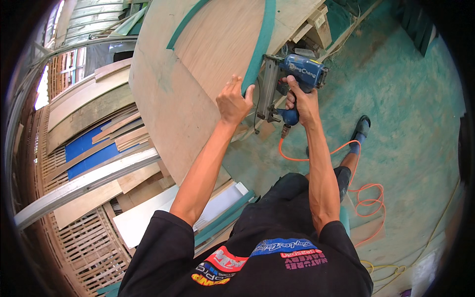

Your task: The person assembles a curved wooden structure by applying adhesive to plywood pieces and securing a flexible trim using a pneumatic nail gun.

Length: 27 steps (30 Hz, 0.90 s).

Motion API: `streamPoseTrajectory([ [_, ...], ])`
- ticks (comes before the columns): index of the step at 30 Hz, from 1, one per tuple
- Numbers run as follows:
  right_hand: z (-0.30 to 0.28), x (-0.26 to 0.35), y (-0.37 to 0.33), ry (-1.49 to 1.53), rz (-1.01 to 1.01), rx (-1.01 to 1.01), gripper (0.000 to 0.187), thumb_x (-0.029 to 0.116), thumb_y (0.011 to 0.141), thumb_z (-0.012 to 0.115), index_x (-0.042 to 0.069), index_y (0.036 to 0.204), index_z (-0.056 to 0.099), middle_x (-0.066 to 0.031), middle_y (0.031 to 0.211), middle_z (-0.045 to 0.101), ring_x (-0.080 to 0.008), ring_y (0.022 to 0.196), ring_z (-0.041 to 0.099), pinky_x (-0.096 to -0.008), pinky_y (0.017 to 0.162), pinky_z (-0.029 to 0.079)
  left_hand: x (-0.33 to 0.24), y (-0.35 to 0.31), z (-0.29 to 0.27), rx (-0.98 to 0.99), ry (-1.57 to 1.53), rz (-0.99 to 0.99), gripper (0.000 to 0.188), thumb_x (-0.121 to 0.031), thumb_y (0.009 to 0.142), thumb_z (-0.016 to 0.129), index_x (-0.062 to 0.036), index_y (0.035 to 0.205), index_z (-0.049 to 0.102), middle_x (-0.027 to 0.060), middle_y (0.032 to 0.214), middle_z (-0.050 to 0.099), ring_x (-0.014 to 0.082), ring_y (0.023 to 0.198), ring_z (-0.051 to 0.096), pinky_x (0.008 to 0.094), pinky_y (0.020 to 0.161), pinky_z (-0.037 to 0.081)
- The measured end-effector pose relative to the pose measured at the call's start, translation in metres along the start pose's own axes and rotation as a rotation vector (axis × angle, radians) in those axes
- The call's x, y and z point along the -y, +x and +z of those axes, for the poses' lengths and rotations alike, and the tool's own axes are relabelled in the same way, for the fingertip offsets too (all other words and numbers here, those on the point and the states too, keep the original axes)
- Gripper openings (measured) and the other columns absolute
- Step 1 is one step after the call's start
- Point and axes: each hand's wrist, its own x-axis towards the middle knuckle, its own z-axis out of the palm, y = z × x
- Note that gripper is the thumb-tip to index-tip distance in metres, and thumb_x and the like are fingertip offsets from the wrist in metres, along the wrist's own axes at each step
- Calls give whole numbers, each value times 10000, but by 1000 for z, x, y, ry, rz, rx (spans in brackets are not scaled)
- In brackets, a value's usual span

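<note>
My right hand (303, 101) is wrapped around the handle of a blue nail gun (303, 69), an air-powered one with an orange hose at its base. The gun's long metal magazine stands beside the outer edge of a curved green strip (262, 42), its nose close to that edge; whether they touch I cannot tell. On the near end of this strip, my left hand (234, 101) grips with its fingers over the top and the thumb on the outer side. Beneath lies a pale plywood panel (217, 44) with a second green strip (185, 22) along its far-left curve.
The orange air hose (368, 200) trails and coils over the green-stained floor (410, 114) at right. Wood offcuts (316, 27) sit under the table's (153, 99) far right edge. Stacked boards (89, 109) and a metal rail (89, 185) are at left.
</note>
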Motion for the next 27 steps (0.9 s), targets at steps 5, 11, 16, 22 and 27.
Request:
streamPoseTrajectory([
  [5,-2,-4,2,15,18,-30,363,346,861,825,22,902,668,20,570,522,-86,448,479,-258,442,411,-4,1,1,-2,7,0,424,-247,797,803,46,1092,718,273,1106,705,388,883,722,419,753,577],
  [11,-4,-4,2,-5,25,-22,369,348,880,805,14,957,670,28,563,507,-84,451,478,-261,445,407,-3,-2,2,23,16,-48,454,-257,804,800,53,1124,711,266,1052,714,379,834,723,419,715,571],
  [16,-7,-6,0,-2,61,34,394,350,905,780,-10,1029,680,32,560,500,-85,449,482,-261,446,400,2,-3,4,29,41,-27,480,-264,812,794,59,1156,702,271,1022,714,389,810,722,424,704,570],
  [22,-11,-10,3,4,82,34,397,348,905,780,-13,1034,679,33,562,502,-81,451,482,-256,441,392,4,-3,6,-23,32,33,473,-266,827,785,61,1159,699,266,1042,715,392,834,720,433,725,568],
  [27,-17,-12,6,-3,49,39,389,339,905,781,-17,1027,680,18,583,507,-92,482,482,-269,469,397,-3,2,5,36,26,-32,465,-274,826,787,58,1140,705,265,1065,714,382,849,720,440,730,568],
])
